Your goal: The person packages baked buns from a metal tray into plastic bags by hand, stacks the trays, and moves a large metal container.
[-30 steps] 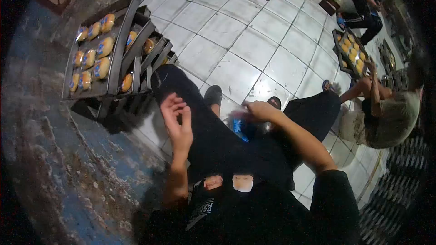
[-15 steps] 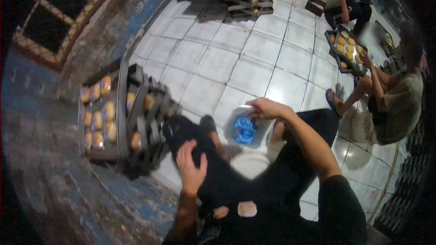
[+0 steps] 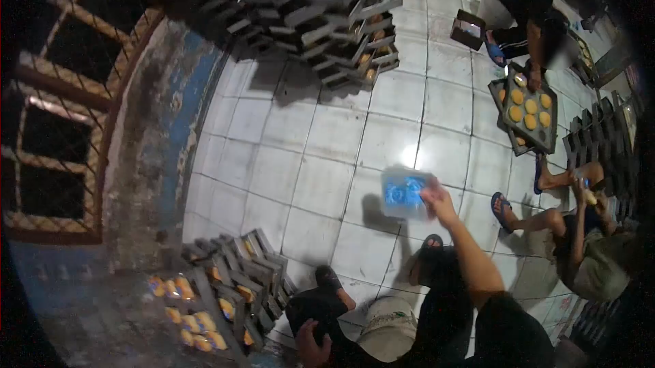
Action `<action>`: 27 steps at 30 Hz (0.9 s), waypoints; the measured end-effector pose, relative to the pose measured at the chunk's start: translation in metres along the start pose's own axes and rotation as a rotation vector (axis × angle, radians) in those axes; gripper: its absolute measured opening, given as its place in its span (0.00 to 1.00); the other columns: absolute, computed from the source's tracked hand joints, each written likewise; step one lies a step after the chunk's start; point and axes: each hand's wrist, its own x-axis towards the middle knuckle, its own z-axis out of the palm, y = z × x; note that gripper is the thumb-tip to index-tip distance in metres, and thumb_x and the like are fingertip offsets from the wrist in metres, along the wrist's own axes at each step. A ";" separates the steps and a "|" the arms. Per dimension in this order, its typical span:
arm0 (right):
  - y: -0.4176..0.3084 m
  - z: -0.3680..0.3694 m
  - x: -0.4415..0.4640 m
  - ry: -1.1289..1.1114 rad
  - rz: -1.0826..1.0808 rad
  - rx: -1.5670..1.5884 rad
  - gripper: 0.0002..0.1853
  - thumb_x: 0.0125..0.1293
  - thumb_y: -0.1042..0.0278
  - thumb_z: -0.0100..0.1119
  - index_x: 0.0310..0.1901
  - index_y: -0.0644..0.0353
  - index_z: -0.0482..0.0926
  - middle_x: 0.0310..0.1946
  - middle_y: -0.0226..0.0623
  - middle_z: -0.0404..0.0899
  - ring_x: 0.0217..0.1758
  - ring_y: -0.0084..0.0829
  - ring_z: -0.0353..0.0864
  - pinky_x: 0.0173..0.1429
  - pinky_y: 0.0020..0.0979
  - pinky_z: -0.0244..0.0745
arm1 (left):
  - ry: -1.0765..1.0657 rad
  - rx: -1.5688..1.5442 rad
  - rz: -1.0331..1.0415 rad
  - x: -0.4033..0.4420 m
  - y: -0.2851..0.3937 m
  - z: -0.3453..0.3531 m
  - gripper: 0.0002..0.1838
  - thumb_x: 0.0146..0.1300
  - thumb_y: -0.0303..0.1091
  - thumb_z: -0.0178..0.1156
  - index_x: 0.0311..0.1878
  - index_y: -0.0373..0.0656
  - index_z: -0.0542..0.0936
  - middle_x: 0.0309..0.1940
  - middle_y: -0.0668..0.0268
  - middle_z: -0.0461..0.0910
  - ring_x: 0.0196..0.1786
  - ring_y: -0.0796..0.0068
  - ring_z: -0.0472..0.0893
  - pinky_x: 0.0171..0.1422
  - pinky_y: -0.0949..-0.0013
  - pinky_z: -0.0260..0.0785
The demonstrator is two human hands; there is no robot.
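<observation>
My right hand (image 3: 437, 203) grips the right edge of a clear plastic container (image 3: 404, 194) with blue items inside, held out above the tiled floor. My left hand (image 3: 312, 346) hangs low near my left knee at the bottom of the view, blurred, its fingers apart and nothing seen in them. To its left, wrapped buns (image 3: 198, 322) lie on the top tray of a stack of dark trays (image 3: 240, 286). A white bucket (image 3: 387, 327) stands between my legs.
Tall stacks of dark trays (image 3: 314, 20) stand at the top. A co-worker (image 3: 595, 259) sits at the right holding a bun. Another person (image 3: 525, 6) reaches over a tray of round buns (image 3: 531, 110). An open box (image 3: 468, 30) sits nearby. Barred windows (image 3: 61, 129) line the left wall.
The view has swung up and left. My right hand has carried the container forward, away from my lap. My left hand has sunk toward the bottom edge beside my knee.
</observation>
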 end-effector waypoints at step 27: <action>-0.502 -0.348 0.334 0.832 -0.226 0.151 0.29 0.70 0.70 0.71 0.70 0.65 0.75 0.47 0.31 0.85 0.49 0.26 0.82 0.56 0.33 0.78 | -0.270 -0.597 -0.128 0.632 0.536 -0.160 0.21 0.80 0.44 0.61 0.65 0.39 0.78 0.59 0.56 0.83 0.58 0.64 0.82 0.66 0.58 0.74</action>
